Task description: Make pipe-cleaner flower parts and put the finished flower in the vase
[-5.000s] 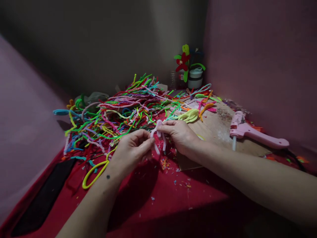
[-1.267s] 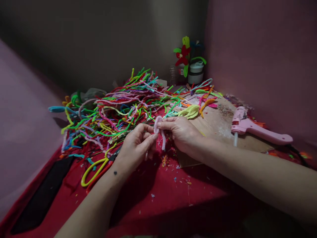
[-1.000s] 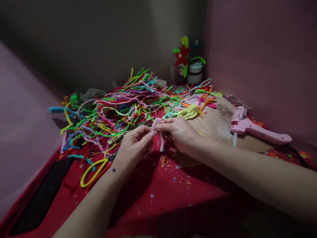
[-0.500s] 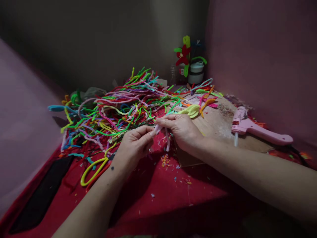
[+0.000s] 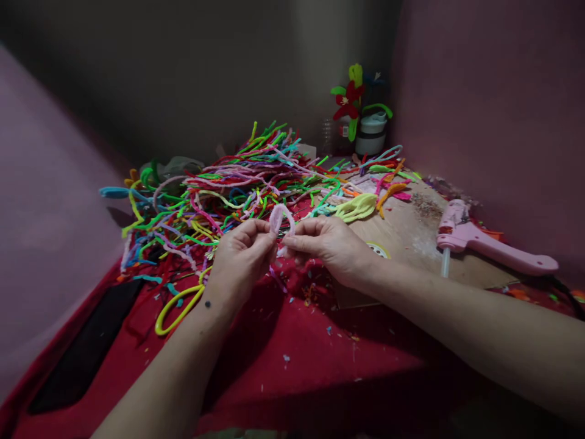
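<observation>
A pale pink pipe cleaner point(image 5: 282, 210) arches up in a small loop between my two hands. My left hand point(image 5: 247, 247) pinches one side of the loop between thumb and fingers. On the other side, my right hand point(image 5: 326, 247) grips it the same way. Both hands are held above the red cloth point(image 5: 311, 360), just in front of a big tangled heap of coloured pipe cleaners point(image 5: 247, 174). The parts of the pipe cleaner inside my fingers are hidden.
A pink glue gun point(image 5: 484, 241) rests on a brown board point(image 5: 397, 231) at the right. Yellow-handled scissors point(image 5: 176, 311) and a black flat strip point(image 5: 86, 347) lie at the left. Behind stand a lidded cup point(image 5: 371, 135) and a red pipe-cleaner flower point(image 5: 348, 102).
The pink pipe cleaner, earlier hanging down below my right hand, now curves upward in a loop between both hands. My right fingers have come lower, and the view has shifted slightly.
</observation>
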